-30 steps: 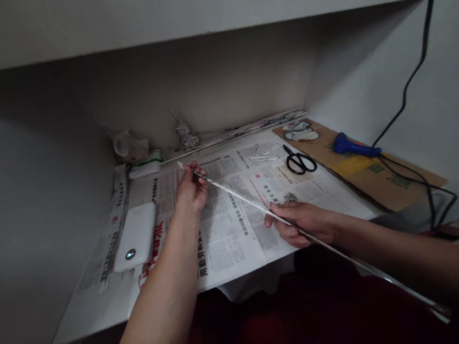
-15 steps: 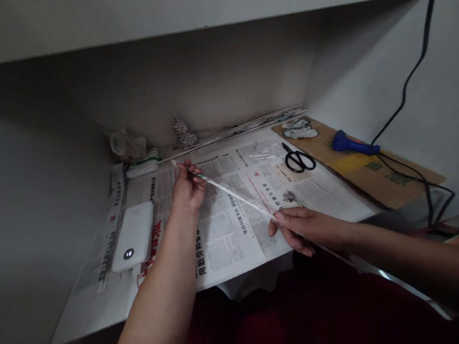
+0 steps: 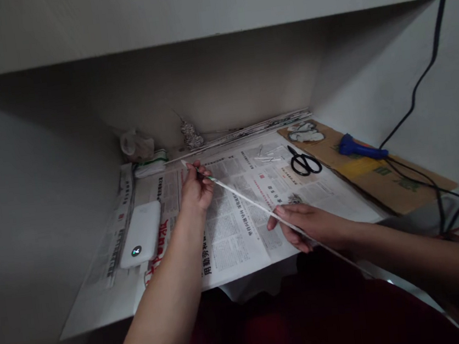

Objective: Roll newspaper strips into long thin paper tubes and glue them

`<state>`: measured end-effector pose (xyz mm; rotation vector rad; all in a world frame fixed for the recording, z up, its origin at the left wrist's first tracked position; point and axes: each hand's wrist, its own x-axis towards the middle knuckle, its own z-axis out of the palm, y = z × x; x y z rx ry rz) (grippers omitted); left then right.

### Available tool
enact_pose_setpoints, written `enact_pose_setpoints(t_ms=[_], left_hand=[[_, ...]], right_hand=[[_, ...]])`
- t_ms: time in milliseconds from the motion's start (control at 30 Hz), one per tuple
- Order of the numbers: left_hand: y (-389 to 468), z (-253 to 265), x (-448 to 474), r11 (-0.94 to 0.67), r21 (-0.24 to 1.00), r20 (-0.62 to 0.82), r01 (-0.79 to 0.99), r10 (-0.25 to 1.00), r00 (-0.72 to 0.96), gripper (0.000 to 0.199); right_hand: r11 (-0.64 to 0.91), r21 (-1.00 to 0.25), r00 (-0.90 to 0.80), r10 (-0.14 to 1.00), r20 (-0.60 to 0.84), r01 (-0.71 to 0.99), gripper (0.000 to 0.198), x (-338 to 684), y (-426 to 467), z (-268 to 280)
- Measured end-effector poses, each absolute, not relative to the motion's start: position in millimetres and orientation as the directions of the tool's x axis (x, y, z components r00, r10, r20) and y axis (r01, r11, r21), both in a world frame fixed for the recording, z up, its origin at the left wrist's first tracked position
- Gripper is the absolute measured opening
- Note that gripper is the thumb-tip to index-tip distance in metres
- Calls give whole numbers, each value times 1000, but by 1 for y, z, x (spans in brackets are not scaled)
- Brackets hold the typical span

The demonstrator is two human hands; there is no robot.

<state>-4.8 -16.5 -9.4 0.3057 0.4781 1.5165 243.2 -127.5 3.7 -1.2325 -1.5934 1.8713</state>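
Observation:
A long, thin rolled paper stick (image 3: 245,199) slants across the newspaper (image 3: 225,249), from the upper left down past the table's front edge. Around its far end my left hand (image 3: 197,186) is closed, with a pale tip poking out beyond the fingers. My right hand (image 3: 301,223) pinches the stick farther down between thumb and fingers. The stick's lower end runs on under my right forearm toward the dark red clothing. Black-handled scissors (image 3: 305,162) lie on the newspaper beyond my right hand.
On the left lies a white power bank (image 3: 142,231). Brown cardboard (image 3: 362,176) at the right bears a blue glue gun (image 3: 361,147) with a black cord. Several paper sticks (image 3: 249,130), a plastic bag (image 3: 137,144) and a twisted bundle (image 3: 191,135) sit along the back under the overhanging shelf.
The whole scene has shifted slightly to the right as the view moved. Both hands keep their hold on the paper stick, with little change in pose.

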Motion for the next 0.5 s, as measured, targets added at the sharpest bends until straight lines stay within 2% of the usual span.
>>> enact_pose_setpoints(t_ms=[167,333,400,500], left_hand=[[-17,-10,-3,48,487,-103,-872,995,-3,26],[-18,-7,0,48,500,-99,-865,995,-1,25],[-19,-6,2,48,542,-107,-839,994,-13,25],[-19,-7,4,37,587,-127,-809,991,-46,24]], right_hand=[[-234,-934,-545,762,-349,271,38,234,-113,-3],[-257,-940,-589,733,-340,222,35,228,-107,-7],[-221,-950,-593,743,-311,221,35,223,-101,-6],[-109,-945,-556,786,-271,307,36,216,-89,-6]])
